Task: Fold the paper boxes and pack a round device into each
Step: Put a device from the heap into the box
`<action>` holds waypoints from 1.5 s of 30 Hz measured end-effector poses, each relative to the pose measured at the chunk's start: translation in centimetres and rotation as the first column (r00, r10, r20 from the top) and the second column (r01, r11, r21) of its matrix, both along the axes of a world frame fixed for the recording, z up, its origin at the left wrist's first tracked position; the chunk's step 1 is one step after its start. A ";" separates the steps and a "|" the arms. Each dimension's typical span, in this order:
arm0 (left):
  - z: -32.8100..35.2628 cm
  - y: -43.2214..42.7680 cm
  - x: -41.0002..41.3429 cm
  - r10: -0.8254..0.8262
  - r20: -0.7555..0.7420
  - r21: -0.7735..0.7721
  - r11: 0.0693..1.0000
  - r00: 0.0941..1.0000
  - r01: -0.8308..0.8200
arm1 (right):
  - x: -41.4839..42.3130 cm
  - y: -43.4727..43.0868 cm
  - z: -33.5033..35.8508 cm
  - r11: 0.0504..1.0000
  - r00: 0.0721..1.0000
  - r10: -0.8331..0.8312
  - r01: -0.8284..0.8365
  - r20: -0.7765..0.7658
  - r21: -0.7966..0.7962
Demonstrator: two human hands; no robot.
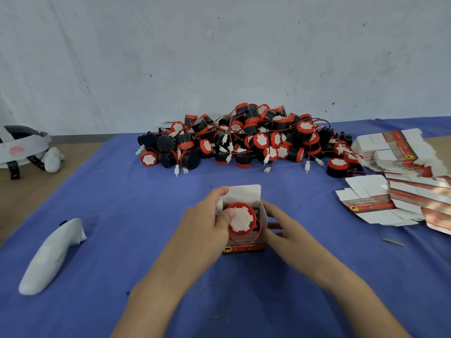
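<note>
An opened paper box (246,246), white inside with a red printed front, stands on the blue cloth at the middle. A round device (241,220) with a red rim and white face sits in its open top, and the lid flap (244,192) stands up behind it. My left hand (207,223) grips the box's left side, its thumb pressing on the device's face. On the box's right side my right hand (280,228) holds the wall with curled fingers. A large pile of round devices (244,140) with wires lies behind. Stacks of flat boxes (400,176) lie at the right.
A white controller (52,254) lies on the blue cloth (122,203) at the left. A white headset (22,147) rests on the bare tabletop at the far left. A thin wire ring (212,300) lies between my forearms. A grey wall stands behind the table.
</note>
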State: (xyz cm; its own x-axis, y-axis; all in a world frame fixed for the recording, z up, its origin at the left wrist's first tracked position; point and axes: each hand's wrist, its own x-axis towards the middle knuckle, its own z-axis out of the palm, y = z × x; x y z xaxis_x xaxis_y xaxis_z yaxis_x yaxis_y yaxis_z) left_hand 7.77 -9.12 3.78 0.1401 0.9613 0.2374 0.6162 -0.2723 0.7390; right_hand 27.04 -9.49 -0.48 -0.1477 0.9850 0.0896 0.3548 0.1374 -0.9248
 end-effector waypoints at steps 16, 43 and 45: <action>-2.0 0.9 2.3 0.218 -0.520 0.351 0.936 0.826 -0.025 | -2.6 -0.3 -1.3 0.998 0.979 -0.062 0.057 -0.194 -0.029; -2.4 0.6 -0.7 -0.014 -0.399 0.504 0.832 0.917 0.232 | -4.0 -0.2 -1.6 0.975 0.976 -0.218 0.219 -0.023 0.027; -2.5 1.0 -1.1 0.035 -0.470 0.527 0.813 0.882 0.249 | -3.9 -0.2 -1.7 0.975 0.975 -0.221 0.222 -0.008 0.028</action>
